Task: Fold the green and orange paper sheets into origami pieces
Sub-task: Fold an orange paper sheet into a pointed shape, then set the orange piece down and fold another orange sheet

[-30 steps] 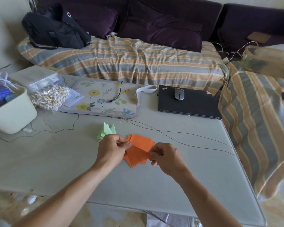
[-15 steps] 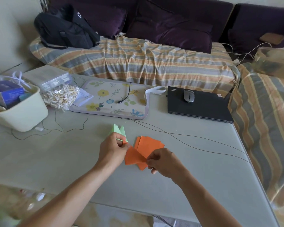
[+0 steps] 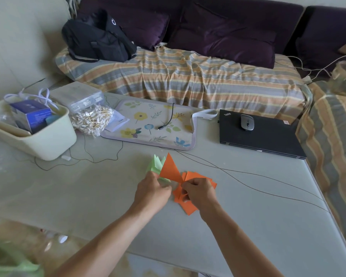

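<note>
Orange sheet (image 3: 169,168), folded to a triangle, is pinched in both hands' grip, left hand (image 3: 153,191) and right hand (image 3: 198,191), mid-frame above the desk (image 3: 88,196), with folded green pieces (image 3: 157,163) behind and loose orange sheets (image 3: 188,206) still unfolded.

Your two forearms come into view bare from the bottom edge, with no sleeve or cuff on either one. Your left hand (image 3: 153,191) and right hand (image 3: 200,193) are bare too, without gloves. I see no ring, watch or band on the fingers and wrists that show.
</note>
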The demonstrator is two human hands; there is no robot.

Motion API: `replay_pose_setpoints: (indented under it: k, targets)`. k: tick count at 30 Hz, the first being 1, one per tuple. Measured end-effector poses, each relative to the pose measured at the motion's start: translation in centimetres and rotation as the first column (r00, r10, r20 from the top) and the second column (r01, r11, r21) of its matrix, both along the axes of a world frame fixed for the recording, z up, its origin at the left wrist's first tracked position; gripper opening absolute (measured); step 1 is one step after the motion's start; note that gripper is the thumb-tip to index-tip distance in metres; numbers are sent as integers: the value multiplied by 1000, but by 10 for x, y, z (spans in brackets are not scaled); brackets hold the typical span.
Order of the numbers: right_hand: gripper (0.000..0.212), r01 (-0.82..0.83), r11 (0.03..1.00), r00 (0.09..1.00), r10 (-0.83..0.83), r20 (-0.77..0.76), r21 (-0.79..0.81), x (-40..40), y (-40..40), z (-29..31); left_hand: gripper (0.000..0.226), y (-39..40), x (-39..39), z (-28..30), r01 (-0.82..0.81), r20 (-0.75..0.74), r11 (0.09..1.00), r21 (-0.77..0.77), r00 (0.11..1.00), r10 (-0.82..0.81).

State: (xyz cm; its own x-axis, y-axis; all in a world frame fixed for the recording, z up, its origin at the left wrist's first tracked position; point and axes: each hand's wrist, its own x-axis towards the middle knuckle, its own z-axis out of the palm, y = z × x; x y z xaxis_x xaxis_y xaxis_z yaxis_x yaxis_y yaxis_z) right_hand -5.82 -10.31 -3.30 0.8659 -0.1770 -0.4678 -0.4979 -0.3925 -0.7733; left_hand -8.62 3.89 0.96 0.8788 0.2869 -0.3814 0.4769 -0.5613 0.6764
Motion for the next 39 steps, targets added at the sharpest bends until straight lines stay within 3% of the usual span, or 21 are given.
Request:
replay_pose_setpoints:
  k: [5,11,25,27,31,36,39]
  targets:
    - [14,35,980,999,-35,-2,193,6,23,7,36,1,1,4,-23,-15,999,28,1000,23]
    - [12,30,967,1000,-29,-10,255,7,43,4,45,5,0,4,-24,-55,997,69,998,28]
    - [16,15,991,1000,-18,21,133,5,29,3,44,7,-2,-1,92,-125,990,109,989,-78]
    - [14,7,999,998,-9,69,34,5,18,5,40,6,-3,-3,117,-135,986,120,986,-100]
    - [10,-55,942,982,112,155,-331,2,-4,-3,40,1,-4,-7,149,-140,981,127,981,-131]
    - [64,-285,713,929,369,-3,-640,-14,-23,-10,37,-9,-3,-15,178,-146,975,131,977,-158]
    - [75,-312,659,899,439,12,-684,-20,-30,-15,37,-17,-3,-17,177,-143,972,153,977,-155]
